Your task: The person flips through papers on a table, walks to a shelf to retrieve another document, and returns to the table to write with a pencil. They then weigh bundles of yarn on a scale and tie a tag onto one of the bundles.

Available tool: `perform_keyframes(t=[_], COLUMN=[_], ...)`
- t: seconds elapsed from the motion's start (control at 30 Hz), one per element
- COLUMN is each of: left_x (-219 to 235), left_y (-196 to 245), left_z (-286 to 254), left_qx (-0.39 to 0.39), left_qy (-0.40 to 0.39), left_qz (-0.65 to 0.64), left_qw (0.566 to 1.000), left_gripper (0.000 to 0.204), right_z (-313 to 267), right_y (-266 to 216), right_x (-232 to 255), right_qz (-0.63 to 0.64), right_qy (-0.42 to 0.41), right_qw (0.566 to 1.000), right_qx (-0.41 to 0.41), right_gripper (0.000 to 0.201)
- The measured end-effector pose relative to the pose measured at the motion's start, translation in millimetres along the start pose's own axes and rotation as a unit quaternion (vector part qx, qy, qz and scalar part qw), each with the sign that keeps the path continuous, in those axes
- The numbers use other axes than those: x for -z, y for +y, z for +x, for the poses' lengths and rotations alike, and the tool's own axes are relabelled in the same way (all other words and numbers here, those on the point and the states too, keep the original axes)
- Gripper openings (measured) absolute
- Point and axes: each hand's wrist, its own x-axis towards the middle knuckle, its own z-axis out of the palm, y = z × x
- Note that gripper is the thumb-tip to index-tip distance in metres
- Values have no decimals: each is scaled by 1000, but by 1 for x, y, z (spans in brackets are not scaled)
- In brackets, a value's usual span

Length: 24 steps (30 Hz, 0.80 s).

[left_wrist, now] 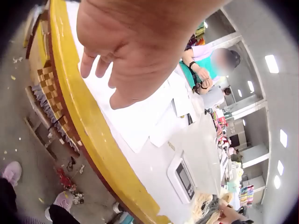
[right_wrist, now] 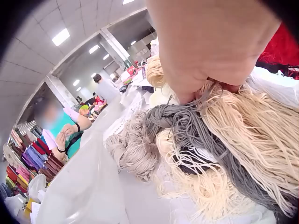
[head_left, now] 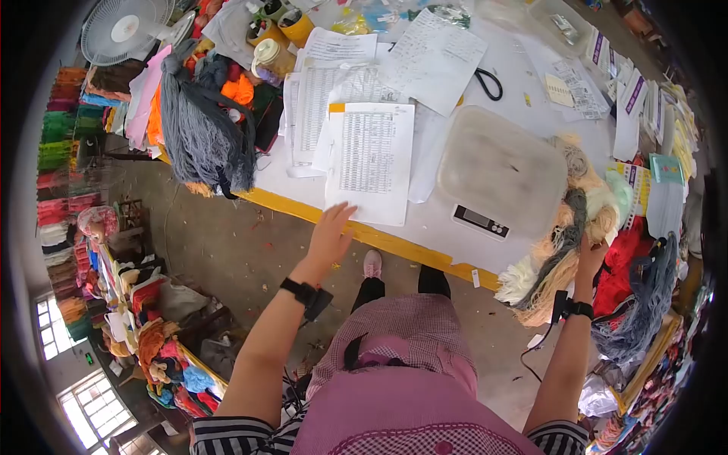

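Note:
My left hand (head_left: 331,231), its fingers spread and relaxed, is at the near edge of a printed sheet (head_left: 375,163) on the table and holds nothing. In the left wrist view the same hand (left_wrist: 126,56) hangs over the white papers. My right hand (head_left: 590,262) grips a beige yarn skein (right_wrist: 254,126) at the table's right end; its fingertips are partly hidden in the strands. Grey yarn (right_wrist: 187,128) and cream yarn (right_wrist: 201,186) lie beside and under it. To the left stands a digital scale (head_left: 479,220) with a cloudy plastic tub (head_left: 500,163) on top.
A big grey yarn bundle (head_left: 205,129) hangs over the table's left end. Red yarn (head_left: 620,265) and blue-grey yarn (head_left: 641,303) lie right of my right hand. Yellow trim (head_left: 303,212) runs along the table edge. Across the table is another person (left_wrist: 210,70). A fan (head_left: 125,30) stands far left.

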Motion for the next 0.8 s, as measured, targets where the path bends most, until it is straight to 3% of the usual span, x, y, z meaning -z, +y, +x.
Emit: perform_keyframes(t=[0.03, 0.07, 0.23, 0.33, 0.4, 0.57, 0.63, 0.8], left_x=[0, 2, 4, 5, 4, 7, 10, 6], left_y=[-4, -7, -24, -32, -36, -45, -45, -42], left_z=[9, 19, 58, 69, 69, 56, 53, 54], left_qx=[3, -1, -4, -2, 18, -1, -24, -39], left_qy=[1, 10, 19, 27, 11, -1, 3, -21], left_qz=[-1, 25, 71, 71, 89, 125, 133, 143], left_qw=[1000, 1000, 997, 997, 996, 992, 991, 989], left_gripper=[51, 53, 59, 64, 63, 63, 63, 71], right_z=[-2, -12, -40, -73, -99, -172, -198, -219], right_y=[-9, -32, -44, -59, -75, -100, -114, -159], right_x=[3, 5, 10, 11, 16, 11, 0, -35], right_qz=[67, 57, 82, 4, -222, -309, -267, -236], right_qy=[-31, -50, -38, 2, 29, 11, -50, -168], right_qw=[997, 997, 996, 1000, 970, 939, 936, 914], right_qx=[4, -14, -29, 21, 93, 150, 223, 284], right_gripper=[63, 55, 59, 56, 51, 40, 33, 29])
